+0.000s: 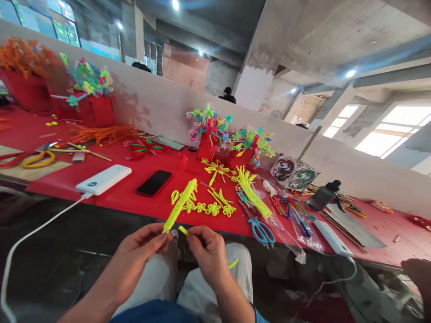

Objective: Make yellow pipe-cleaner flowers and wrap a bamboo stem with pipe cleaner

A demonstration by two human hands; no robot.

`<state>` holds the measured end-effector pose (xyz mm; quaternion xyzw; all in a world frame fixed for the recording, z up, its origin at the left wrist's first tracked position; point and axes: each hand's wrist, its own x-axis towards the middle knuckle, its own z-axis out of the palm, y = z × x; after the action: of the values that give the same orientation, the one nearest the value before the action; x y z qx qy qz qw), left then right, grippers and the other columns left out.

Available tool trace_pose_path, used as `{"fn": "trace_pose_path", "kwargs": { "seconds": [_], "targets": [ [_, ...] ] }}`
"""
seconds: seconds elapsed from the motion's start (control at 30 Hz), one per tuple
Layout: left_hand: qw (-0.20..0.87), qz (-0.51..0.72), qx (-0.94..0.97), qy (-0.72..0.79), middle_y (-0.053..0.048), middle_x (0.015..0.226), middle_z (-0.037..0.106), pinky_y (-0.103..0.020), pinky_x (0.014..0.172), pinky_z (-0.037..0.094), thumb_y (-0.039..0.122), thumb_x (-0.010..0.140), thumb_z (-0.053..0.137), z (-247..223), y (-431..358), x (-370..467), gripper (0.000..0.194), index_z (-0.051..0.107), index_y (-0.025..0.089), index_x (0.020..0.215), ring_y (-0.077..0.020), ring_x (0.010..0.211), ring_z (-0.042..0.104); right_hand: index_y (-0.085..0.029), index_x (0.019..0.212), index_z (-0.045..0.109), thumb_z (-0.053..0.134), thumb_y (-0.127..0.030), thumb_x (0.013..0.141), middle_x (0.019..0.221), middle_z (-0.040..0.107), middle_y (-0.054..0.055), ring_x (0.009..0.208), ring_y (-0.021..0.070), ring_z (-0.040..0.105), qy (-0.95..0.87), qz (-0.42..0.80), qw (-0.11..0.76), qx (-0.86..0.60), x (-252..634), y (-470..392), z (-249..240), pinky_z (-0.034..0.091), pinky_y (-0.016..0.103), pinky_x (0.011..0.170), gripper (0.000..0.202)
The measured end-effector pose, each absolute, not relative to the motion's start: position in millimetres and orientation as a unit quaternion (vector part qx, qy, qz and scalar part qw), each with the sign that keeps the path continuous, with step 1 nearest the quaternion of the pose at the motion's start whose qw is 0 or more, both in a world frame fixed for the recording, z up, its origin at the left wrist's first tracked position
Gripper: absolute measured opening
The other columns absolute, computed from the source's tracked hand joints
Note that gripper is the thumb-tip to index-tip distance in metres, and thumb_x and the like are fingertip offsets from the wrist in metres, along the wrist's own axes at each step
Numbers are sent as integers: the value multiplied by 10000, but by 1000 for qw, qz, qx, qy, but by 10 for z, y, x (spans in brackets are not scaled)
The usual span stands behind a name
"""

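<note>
My left hand (143, 246) pinches the lower end of a thick yellow stick wrapped in pipe cleaner (180, 205), which tilts up and to the right over the table edge. Between the thumb and finger of my right hand (209, 251) is a yellow pipe cleaner (183, 230); its short end points at the stick, and its tail (233, 264) shows past my wrist. Just beyond lie small yellow pipe-cleaner flowers (213, 208). A larger yellow flower (217, 168) with a red centre rests behind them. To the right is a bundle of yellow pipe cleaners (252, 190).
Blue-handled scissors (261, 231) overhang the red table's front edge. A black phone (154, 183) and white power bank (103, 179) lie left. Red boxes of colourful flowers (209, 128) stand against the white partition (161, 105). At right are a dark bottle (321, 197) and another power bank (333, 237).
</note>
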<state>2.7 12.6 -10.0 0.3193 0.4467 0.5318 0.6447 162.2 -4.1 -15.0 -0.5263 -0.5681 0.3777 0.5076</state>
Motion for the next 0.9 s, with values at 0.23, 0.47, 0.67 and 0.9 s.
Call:
{"fn": "trace_pose_path", "kwargs": {
  "seconds": [0.23,0.47,0.67,0.9],
  "targets": [
    [665,535,282,438,-14,628,721,-198,517,498,182,425,888,-30,80,103,344,758,171,744,-145,589,615,-176,768,631,507,-291,752,555,484,-35,497,109,410,-580,380,510,-510,1578,-71,-193,324,225,484,170],
    [662,524,287,452,-21,611,723,-191,519,494,300,383,923,-50,77,94,373,763,166,691,-145,587,612,-175,778,682,528,-291,762,588,533,-23,504,111,443,-598,383,500,-496,1580,-59,-156,342,228,496,193],
    [645,509,344,456,-20,618,704,-229,552,501,290,458,883,-30,72,114,266,769,187,675,-167,615,602,-182,750,689,545,-299,748,553,528,-31,491,109,421,-585,366,511,-513,1561,-32,-163,338,227,487,186],
    [632,492,379,464,-20,603,686,-247,542,462,324,485,861,4,31,142,271,743,185,686,-164,587,571,-185,754,704,537,-291,729,500,467,-47,458,103,370,-580,365,507,-522,1588,9,-193,314,226,466,199]
  ]
}}
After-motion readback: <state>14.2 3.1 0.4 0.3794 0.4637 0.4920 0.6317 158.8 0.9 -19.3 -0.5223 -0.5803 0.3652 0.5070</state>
